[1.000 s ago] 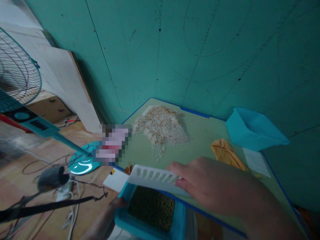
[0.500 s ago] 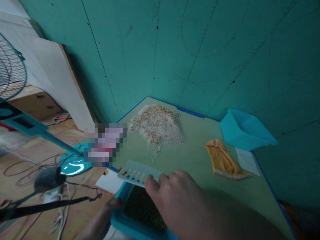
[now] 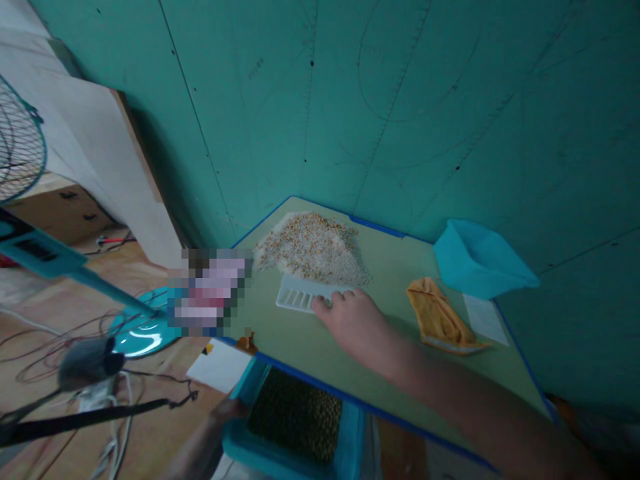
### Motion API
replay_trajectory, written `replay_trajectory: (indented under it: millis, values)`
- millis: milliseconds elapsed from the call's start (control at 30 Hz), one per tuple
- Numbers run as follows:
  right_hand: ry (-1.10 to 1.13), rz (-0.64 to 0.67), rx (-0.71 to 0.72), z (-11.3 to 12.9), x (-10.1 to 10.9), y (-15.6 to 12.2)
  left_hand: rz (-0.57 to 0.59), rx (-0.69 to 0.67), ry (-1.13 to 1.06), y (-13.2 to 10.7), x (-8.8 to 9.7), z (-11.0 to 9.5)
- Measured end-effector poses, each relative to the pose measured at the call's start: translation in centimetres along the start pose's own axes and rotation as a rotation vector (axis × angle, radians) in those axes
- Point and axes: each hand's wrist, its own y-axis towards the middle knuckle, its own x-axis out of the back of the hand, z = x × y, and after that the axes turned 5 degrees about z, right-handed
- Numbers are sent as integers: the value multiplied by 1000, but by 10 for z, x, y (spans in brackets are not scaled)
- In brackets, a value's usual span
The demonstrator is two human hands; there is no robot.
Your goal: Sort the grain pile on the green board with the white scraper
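My right hand (image 3: 353, 319) is closed on the right part of a white slotted plastic tray (image 3: 294, 285), which is low over or on the table (image 3: 320, 347). Just beyond the tray lies a spread pile of white grains mixed with yellow kernels (image 3: 313, 250). At the table's front edge, my left hand (image 3: 226, 415) grips the left rim of a blue plastic tub (image 3: 356, 437). Small greenish-brown beans or grains (image 3: 300, 413) fill the tub's bottom. Some fingers of the left hand are hidden by shadow and the rim.
An orange-brown cloth (image 3: 443, 320) and a blue angular bin (image 3: 485, 260) sit on the table's right side, with white paper (image 3: 485, 319) between. At left stand a blue fan (image 3: 50, 253) and a dark cup-shaped object (image 3: 90, 363); cables cross the floor. A green wall (image 3: 280, 100) backs the table.
My right hand has carried the slotted tray away from above the tub, forward to the near edge of the pile. My left hand stays on the tub's rim.
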Motion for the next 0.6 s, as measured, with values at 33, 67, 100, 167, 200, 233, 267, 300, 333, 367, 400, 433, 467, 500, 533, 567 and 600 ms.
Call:
replay_trajectory:
  millis: [33,67,100,167,200,233,267,300,333,367,400,433,467,500,533,567,600]
  values:
    - [-9,-7,0,-3,-3,0,1,-1,5,0,0,0]
    - [-15,-11,1,-6,-5,1,0,0,8,1,-1,1]
    - [-19,-12,0,-8,-7,1,2,2,6,1,-3,0]
    - [-24,-7,-9,-12,-10,3,9,3,-2,0,-7,-1]
    - [-23,-3,-16,-14,-10,4,11,5,-4,0,-8,-2]
    - [-18,-2,-22,-15,-9,5,12,1,-6,-1,-10,-3]
    - [-6,-3,-31,-17,-8,5,9,-6,-2,-2,-11,-4]
    - [13,-2,-41,-20,-5,6,3,-15,6,-2,-12,-5]
    - [38,2,-51,-23,-2,6,-4,-25,15,-2,-13,-6]
    - [66,9,-65,-26,1,7,-10,-33,22,-2,-13,-6]
    - [95,22,-81,-29,5,9,-14,-39,26,-3,-13,-7]
    - [120,39,-98,-33,9,11,-16,-45,31,-3,-12,-7]
    - [139,57,-115,-38,12,13,-14,-48,32,-3,-11,-7]
    - [151,72,-130,-42,15,15,-11,-49,29,-3,-10,-6]
    - [159,86,-141,-46,17,18,-7,-48,24,-4,-9,-6]
    - [162,98,-151,-50,19,21,-5,-43,19,-4,-7,-5]
    - [164,104,-155,-54,21,23,-15,-40,16,-4,-4,-4]
